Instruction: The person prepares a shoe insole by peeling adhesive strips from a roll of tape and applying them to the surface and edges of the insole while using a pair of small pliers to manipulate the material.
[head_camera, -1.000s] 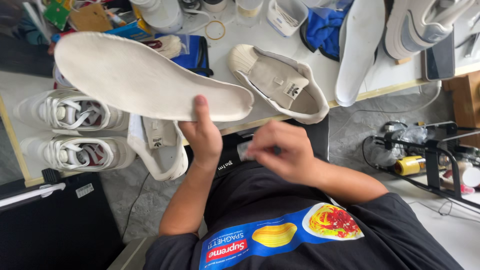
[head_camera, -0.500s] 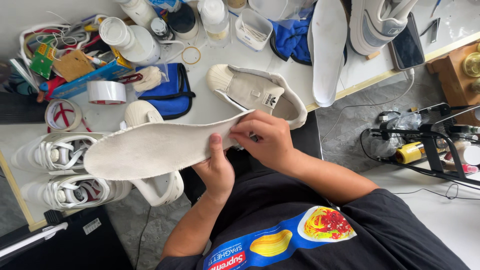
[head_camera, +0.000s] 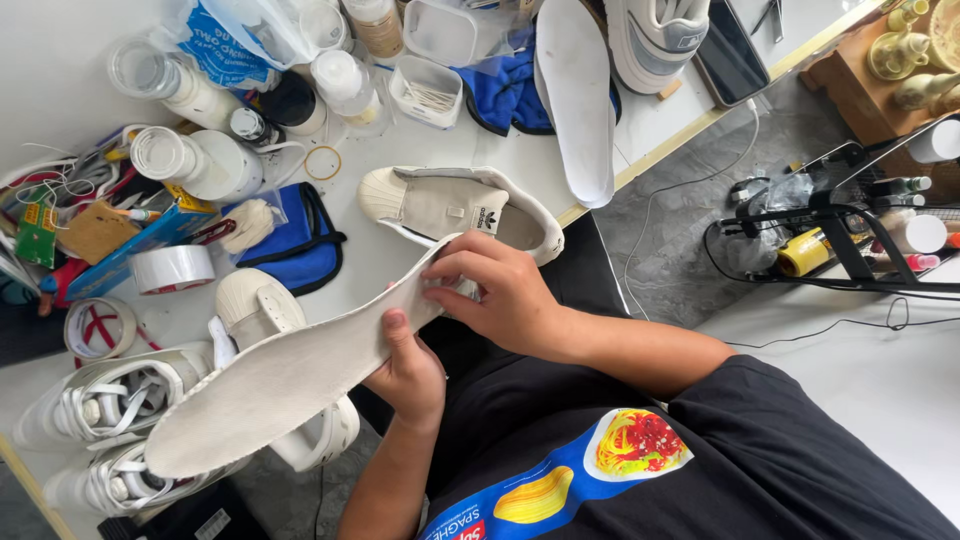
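Observation:
A long off-white shoe insole (head_camera: 285, 375) lies slanted across my lap area, toe end down to the left. My left hand (head_camera: 408, 370) grips it from below at the middle, thumb on top. My right hand (head_camera: 495, 295) pinches its upper heel end with the fingertips. Just behind that end sits a cream lace-less sneaker (head_camera: 455, 210) on the white table (head_camera: 60, 90). A second cream sneaker (head_camera: 255, 310) lies partly under the insole.
Two white laced sneakers (head_camera: 100, 400) stand at the left edge. Tape rolls (head_camera: 172, 268), bottles (head_camera: 200, 160), a blue pouch (head_camera: 300, 245), small tubs and another insole (head_camera: 580, 100) crowd the table. A black rack with cans (head_camera: 840, 235) and cables stands on the floor at right.
The insole has come down from flat over the table toward my lap. My right hand has come up from my lap and taken its heel end. The view shifted.

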